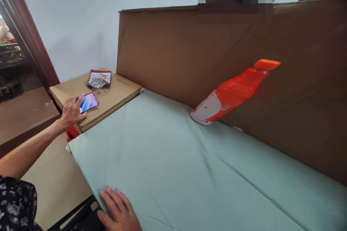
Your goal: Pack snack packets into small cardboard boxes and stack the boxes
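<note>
Plainly, a dark red door frame (32, 25) slants down the left edge of the frame, with a floral sleeve (17, 202) below it at the lower left. From there the left forearm reaches up to the left hand (72, 110), whose fingers are partly curled, thumb at the lower edge and a finger at the upper, holding the near end of a phone (89, 103) with a lit screen. That phone is left of centre, over the front of a flat cardboard box (126, 88); whether it is lifted at all, I cannot tell. Something red (72, 133) shows beneath the box, and an opened pouch (99, 79) lies just behind the phone. At the bottom, left of centre, the right hand (121, 213) rests with fingers slightly apart and holding nothing, on a pale green sheet (162, 151). Right of centre, a red bottle (235, 90) with an orange cap slants rightward, its base on the sheet, before a tall brown panel (168, 50)
</note>
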A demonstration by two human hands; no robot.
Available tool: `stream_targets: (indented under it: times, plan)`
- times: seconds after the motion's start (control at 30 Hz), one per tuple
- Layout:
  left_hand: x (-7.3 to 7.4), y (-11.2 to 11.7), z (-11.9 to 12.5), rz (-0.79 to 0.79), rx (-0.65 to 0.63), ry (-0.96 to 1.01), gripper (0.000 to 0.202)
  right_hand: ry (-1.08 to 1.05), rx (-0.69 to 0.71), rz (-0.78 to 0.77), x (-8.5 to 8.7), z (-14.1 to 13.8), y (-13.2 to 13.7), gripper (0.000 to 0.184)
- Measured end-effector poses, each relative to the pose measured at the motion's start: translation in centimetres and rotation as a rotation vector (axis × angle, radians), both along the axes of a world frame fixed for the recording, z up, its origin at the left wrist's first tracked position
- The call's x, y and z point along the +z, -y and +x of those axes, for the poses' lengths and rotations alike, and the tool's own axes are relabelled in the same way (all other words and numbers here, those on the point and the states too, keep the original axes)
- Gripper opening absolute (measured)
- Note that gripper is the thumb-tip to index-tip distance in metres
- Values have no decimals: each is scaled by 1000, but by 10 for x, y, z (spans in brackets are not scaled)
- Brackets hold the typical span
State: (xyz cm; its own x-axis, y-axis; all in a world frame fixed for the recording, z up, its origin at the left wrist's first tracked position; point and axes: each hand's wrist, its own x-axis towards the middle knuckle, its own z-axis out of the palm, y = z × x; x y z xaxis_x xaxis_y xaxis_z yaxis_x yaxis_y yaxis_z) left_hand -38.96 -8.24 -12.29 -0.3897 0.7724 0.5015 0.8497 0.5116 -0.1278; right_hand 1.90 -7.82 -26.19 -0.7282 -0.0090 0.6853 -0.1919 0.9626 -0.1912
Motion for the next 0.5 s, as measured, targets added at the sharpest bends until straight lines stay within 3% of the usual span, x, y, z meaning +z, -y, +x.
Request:
stream_targets:
  times: [0.5]
  plan:
    - [6, -6, 6, -40, 66, 78, 51, 66, 25, 5, -1, 2, 0, 31]
